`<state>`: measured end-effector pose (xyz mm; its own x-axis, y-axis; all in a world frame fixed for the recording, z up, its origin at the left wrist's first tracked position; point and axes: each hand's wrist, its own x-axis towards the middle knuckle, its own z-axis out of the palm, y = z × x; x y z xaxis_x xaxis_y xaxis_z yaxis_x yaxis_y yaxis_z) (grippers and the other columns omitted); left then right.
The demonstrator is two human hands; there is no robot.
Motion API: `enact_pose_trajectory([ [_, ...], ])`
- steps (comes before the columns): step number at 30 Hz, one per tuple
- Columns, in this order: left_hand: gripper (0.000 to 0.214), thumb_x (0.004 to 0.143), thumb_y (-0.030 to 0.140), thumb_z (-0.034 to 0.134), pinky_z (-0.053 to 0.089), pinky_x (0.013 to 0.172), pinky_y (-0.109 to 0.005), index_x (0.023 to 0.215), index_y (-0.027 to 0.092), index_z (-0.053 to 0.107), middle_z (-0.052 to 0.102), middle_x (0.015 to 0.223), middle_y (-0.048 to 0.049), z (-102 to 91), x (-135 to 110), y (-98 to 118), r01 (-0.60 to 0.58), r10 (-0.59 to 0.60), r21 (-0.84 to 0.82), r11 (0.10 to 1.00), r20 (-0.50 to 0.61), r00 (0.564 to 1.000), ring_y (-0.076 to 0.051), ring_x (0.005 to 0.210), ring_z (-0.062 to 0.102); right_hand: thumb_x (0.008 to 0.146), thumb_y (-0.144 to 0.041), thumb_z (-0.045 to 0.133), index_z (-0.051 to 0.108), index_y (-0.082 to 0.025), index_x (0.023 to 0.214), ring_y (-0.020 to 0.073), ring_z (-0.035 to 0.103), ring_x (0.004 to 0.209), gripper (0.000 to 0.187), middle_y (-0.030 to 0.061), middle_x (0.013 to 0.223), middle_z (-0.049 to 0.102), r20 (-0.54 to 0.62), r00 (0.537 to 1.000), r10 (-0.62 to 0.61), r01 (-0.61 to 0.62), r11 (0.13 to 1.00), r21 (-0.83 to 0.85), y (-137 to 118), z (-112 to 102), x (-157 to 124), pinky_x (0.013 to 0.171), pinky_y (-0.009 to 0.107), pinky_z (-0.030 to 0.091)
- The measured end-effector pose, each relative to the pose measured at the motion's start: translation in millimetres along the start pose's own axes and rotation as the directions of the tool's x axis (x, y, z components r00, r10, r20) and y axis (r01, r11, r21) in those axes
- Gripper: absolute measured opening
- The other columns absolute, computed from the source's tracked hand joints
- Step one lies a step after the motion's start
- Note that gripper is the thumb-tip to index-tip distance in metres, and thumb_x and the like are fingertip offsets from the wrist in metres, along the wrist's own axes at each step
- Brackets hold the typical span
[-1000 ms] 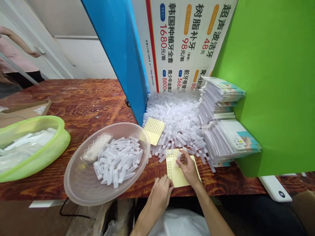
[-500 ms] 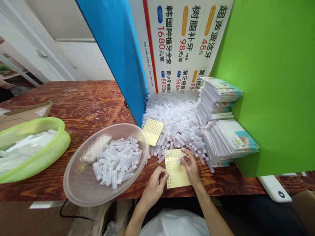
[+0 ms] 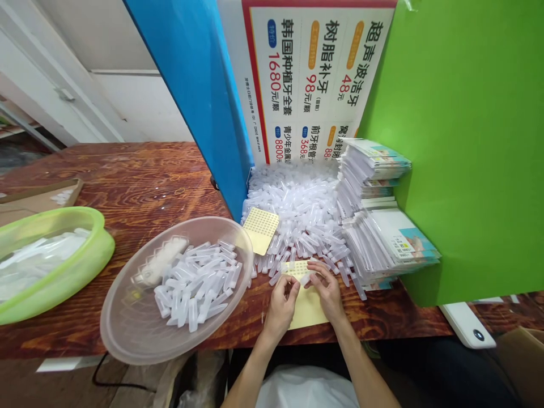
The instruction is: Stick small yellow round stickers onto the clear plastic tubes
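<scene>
My right hand (image 3: 326, 290) pinches a small translucent plastic tube (image 3: 305, 279) above a yellow sticker sheet (image 3: 309, 310). Close to the tube's left end is my left hand (image 3: 281, 306), thumb and forefinger pressed together; whatever they hold is too small to make out. Rows of small dark-marked stickers run along the top of the sheet, partly covered by both hands. A second yellow sticker sheet (image 3: 260, 229) rests on the front of a large heap of the same tubes (image 3: 300, 198).
Left of my hands stands a clear plastic bowl (image 3: 123, 328) of tubes, with a green basket (image 3: 100, 249) beyond it. Stacked printed cards (image 3: 378, 241) lean by a green panel (image 3: 467, 170). A blue panel (image 3: 182, 73) borders the heap's left. A white device (image 3: 470, 327) sits at right.
My left hand has moved up and right from the sheet's left edge to the tube in my right hand. The view has shifted slightly.
</scene>
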<state>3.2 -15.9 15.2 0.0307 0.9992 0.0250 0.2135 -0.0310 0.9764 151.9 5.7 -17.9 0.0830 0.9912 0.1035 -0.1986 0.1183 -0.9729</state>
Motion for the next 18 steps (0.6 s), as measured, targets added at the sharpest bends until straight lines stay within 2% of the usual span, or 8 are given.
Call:
enact_pose_trajectory([
  [13, 0.034, 0.093, 0.052, 0.051, 0.046, 0.07, -0.028, 0.085, 0.019, 0.057, 0.057, 0.082, -0.0017, 3.5, 2.7, -2.5, -0.024, 0.024, 0.011, 1.0, -0.025, 0.999, -0.018, 0.075, 0.055, 0.085, -0.045, 0.071, 0.073, -0.019, 0.101, 0.019, 0.066, 0.078, 0.03, 0.0115, 0.121, 0.062, -0.011, 1.0, 0.02, -0.02, 1.0, -0.02, -6.4, 2.4, -0.4, 0.062, 0.033, 0.062],
  [18, 0.034, 0.094, 0.052, 0.05, 0.046, 0.07, -0.028, 0.086, 0.019, 0.057, 0.057, 0.082, -0.0017, 4.4, 3.1, -6.8, -0.012, 0.012, 0.007, 1.0, -0.029, 0.999, -0.018, 0.076, 0.056, 0.084, -0.043, 0.072, 0.073, -0.02, 0.1, 0.0152, 0.064, 0.068, 0.028, 0.0102, 0.12, 0.063, -0.015, 0.999, 0.031, -0.031, 1.0, -0.002, -7.1, 3.1, -0.4, 0.061, 0.033, 0.061],
])
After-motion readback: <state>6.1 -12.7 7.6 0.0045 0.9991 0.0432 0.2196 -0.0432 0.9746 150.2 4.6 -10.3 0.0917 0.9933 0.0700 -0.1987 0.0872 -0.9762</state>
